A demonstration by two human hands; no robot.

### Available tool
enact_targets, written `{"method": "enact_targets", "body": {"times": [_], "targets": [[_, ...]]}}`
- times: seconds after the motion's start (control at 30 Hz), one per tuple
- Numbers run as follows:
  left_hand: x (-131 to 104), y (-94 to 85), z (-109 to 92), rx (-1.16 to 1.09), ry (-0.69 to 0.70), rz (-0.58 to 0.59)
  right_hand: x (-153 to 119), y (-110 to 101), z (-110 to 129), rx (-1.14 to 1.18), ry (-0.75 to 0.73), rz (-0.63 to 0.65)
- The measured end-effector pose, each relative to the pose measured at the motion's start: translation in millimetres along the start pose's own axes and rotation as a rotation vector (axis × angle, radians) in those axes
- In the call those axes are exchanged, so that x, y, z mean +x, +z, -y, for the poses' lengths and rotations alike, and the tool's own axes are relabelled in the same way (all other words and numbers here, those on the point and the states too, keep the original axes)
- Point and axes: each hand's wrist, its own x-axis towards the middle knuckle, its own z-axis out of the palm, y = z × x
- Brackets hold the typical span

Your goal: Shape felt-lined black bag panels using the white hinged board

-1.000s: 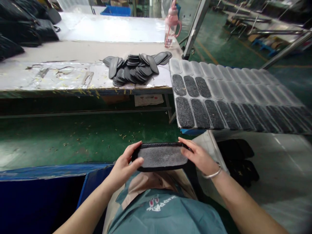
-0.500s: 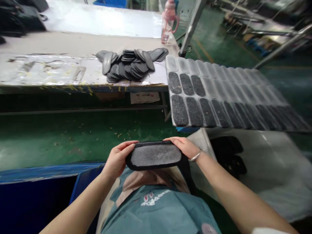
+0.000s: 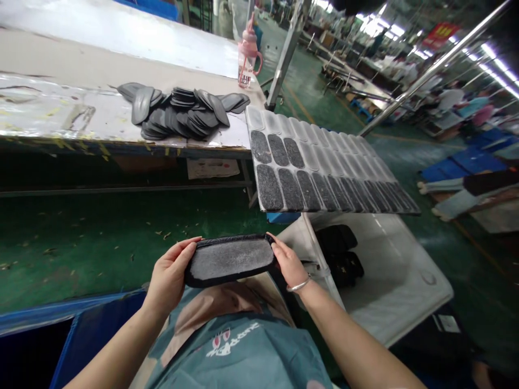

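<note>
My left hand [image 3: 167, 274] and right hand [image 3: 289, 265] each grasp one end of the black-rimmed oval pad [image 3: 232, 259], low centre in the frame; its long axis spans between them, rising slightly rightward, neither hand nearer.

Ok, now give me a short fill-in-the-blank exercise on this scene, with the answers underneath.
1. The left hand and the right hand hold a gray pad with a ____ border.
2. A bracelet circles the ____ wrist.
3. The bottle on the table has a ____ lid.
4. On the board, the middle row has ____ dark ovals.

Missing words: black; right; pink; three.
</note>
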Motion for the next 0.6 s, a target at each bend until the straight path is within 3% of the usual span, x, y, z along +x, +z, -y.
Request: {"method": "enact_targets", "body": {"times": [0.17, 0.37, 0.6], "targets": [[1.0, 0.0, 2.8, 0.011, 0.055, -0.003, 4.1, -1.2, 12.5, -0.086, 0.054, -0.058], [1.7, -1.0, -1.8, 0.026, 0.036, 0.078, 24.7, -20.3, 35.9, -0.028, 0.309, 0.178], [-1.0, -0.3, -0.5, 0.042, 0.061, 0.049, 51.4, -19.1, 48.3, -0.061, 0.437, 0.292]]}}
